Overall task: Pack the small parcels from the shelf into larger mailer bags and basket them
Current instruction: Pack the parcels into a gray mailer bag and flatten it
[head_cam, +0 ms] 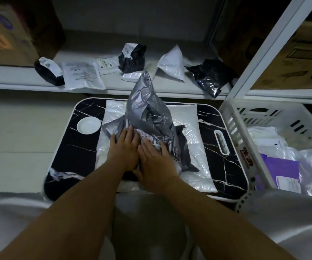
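Observation:
A grey mailer bag (pixel 147 109) stands crumpled on a stack of white mailer bags (pixel 191 128) on the black marbled tray table (pixel 85 147). My left hand (pixel 123 149) lies flat on the bag's near end, fingers straight. My right hand (pixel 155 162) presses beside it, over a labelled parcel (pixel 148 137) at the bag's mouth. On the white shelf (pixel 20 85) behind lie several small parcels: a black-and-white roll (pixel 48 72), a white flat one (pixel 82 74), a black-and-white bundle (pixel 131 57), a white pouch (pixel 172 62) and a black one (pixel 209 76).
A white slotted basket (pixel 232 128) stands at the right and holds packed white and purple mailers (pixel 281 166). Cardboard boxes (pixel 5 30) sit on the shelf at the left and at the right (pixel 292 59). A white shelf post (pixel 268 44) rises at the right.

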### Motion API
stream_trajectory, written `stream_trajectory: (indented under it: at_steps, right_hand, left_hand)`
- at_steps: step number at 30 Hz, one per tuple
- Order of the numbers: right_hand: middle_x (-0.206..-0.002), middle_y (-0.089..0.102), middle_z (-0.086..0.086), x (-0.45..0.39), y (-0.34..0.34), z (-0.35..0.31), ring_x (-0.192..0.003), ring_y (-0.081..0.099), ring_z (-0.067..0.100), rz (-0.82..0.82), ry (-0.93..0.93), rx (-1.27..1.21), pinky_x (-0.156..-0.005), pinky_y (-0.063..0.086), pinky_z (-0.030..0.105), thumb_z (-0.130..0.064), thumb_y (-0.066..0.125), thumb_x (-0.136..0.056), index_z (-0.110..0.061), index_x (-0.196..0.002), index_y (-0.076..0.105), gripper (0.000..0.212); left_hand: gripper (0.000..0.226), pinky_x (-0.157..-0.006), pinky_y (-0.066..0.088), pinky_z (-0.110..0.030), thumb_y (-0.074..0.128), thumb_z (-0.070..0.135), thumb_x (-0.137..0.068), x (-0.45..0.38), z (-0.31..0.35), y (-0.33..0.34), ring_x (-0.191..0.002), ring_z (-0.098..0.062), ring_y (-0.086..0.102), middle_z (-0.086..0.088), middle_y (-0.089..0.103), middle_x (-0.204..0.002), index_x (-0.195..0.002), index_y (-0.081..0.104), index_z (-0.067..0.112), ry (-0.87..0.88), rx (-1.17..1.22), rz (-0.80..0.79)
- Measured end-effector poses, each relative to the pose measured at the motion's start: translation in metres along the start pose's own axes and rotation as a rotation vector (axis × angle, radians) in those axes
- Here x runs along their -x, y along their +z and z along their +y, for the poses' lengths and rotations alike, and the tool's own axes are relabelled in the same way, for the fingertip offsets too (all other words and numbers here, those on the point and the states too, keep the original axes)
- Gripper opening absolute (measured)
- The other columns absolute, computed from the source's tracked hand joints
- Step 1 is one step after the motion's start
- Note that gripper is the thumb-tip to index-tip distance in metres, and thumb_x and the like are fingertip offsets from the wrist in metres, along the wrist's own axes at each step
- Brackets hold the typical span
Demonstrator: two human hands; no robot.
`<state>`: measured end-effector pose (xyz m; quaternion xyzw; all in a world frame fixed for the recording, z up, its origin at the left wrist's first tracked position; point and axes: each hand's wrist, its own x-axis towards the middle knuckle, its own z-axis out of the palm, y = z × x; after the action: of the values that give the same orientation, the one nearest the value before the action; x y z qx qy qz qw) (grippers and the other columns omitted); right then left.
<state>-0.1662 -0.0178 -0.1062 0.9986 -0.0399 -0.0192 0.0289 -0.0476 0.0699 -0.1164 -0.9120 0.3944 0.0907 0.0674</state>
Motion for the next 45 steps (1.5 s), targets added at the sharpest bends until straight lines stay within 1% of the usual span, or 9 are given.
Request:
stream_trajectory:
  at_steps: [5,9,13,16,21,27,37,42,45]
  right_hand:
    - [-0.162,0.005,0.011,-0.005,0.007,0.001,-0.150,-0.004,0.023,-0.034,0.009,-0.017,-0.118,-0.006,0.053,-0.062,0.029,-0.092,-0.005,-0.154,0.007,0.087]
    - [-0.158,0.024,0.008,-0.012,0.005,0.000,-0.148,0.012,0.020,0.006,0.039,-0.164,-0.118,0.005,0.053,-0.056,0.040,-0.085,-0.008,-0.150,0.024,0.082]
    - [-0.084,0.061,0.007,-0.020,-0.021,0.004,-0.076,0.055,0.021,0.376,0.273,-0.662,-0.076,0.049,0.041,-0.034,0.037,-0.081,-0.010,-0.086,0.059,0.033]
    - [-0.093,0.050,0.001,-0.026,-0.042,0.018,-0.082,0.053,0.022,0.635,0.649,-0.634,-0.072,0.046,0.040,-0.021,0.050,-0.091,-0.013,-0.097,0.054,0.011]
    - [-0.120,0.054,0.014,-0.038,-0.056,0.056,-0.109,0.054,0.033,0.228,0.950,-0.691,-0.085,0.045,0.040,-0.033,0.057,-0.095,-0.008,-0.119,0.057,0.034]
    - [-0.094,0.063,0.006,-0.033,-0.069,0.067,-0.101,0.054,0.028,0.388,0.944,-0.704,-0.072,0.041,0.033,-0.028,0.043,-0.102,-0.015,-0.105,0.062,0.024]
    - [-0.130,0.052,0.012,0.009,-0.080,0.113,-0.117,0.051,0.032,0.581,1.501,-0.711,-0.086,0.045,0.042,-0.017,0.046,-0.099,-0.010,-0.127,0.046,0.028]
    - [-0.130,0.051,0.007,-0.001,-0.078,0.074,-0.125,0.044,0.024,0.777,0.921,-0.208,-0.109,0.029,0.047,-0.028,0.048,-0.096,-0.016,-0.126,0.049,0.032]
    - [-0.148,0.041,0.005,-0.006,-0.060,0.055,-0.143,0.026,0.023,0.405,0.482,-0.058,-0.116,0.010,0.057,-0.036,0.040,-0.099,-0.022,-0.135,0.045,0.039]
  left_hand:
    - [0.061,-0.116,0.002,-0.057,0.023,0.041,-0.099,-0.006,0.004,-0.005,-0.148,-0.026,-0.007,-0.008,-0.007,-0.161,-0.153,0.003,0.022,-0.042,0.006,-0.055]
    - [0.047,-0.114,0.008,-0.059,0.036,0.036,-0.094,-0.010,0.005,-0.014,-0.142,-0.024,0.028,-0.003,0.033,-0.152,-0.141,0.037,0.030,-0.049,-0.002,0.065]
    - [0.021,-0.111,0.019,-0.045,0.046,0.030,-0.090,-0.016,0.006,-0.030,-0.103,-0.018,0.060,0.003,0.067,-0.106,-0.104,0.062,0.026,-0.046,-0.011,0.196]
    - [0.030,-0.100,0.034,-0.036,0.044,0.025,-0.094,-0.020,0.015,-0.026,-0.110,-0.023,0.049,-0.008,0.057,-0.116,-0.115,0.059,0.010,-0.088,0.215,0.339]
    - [0.051,-0.111,0.032,-0.047,0.035,0.016,-0.095,-0.016,0.035,-0.021,-0.134,-0.037,0.033,-0.021,0.037,-0.143,-0.142,0.029,-0.003,-0.078,0.697,0.278]
    - [0.064,-0.115,0.016,-0.058,0.026,0.033,-0.100,-0.024,0.027,-0.022,-0.144,-0.043,0.009,-0.016,0.008,-0.160,-0.153,-0.004,0.013,-0.119,0.566,-0.074]
    - [0.055,-0.114,0.015,-0.059,0.019,0.041,-0.101,-0.014,0.043,-0.029,-0.145,-0.040,0.007,-0.014,0.006,-0.160,-0.152,0.010,0.023,-0.204,0.392,-0.090]
    - [0.062,-0.115,0.001,-0.057,0.018,0.051,-0.100,-0.006,0.054,-0.033,-0.148,-0.031,-0.002,-0.012,0.002,-0.161,-0.154,0.009,0.022,-0.223,0.268,0.231]
    - [0.058,-0.114,-0.005,-0.058,0.008,0.049,-0.100,-0.010,0.055,-0.032,-0.148,-0.027,-0.011,-0.006,-0.008,-0.161,-0.153,-0.002,0.029,-0.079,0.167,0.255]
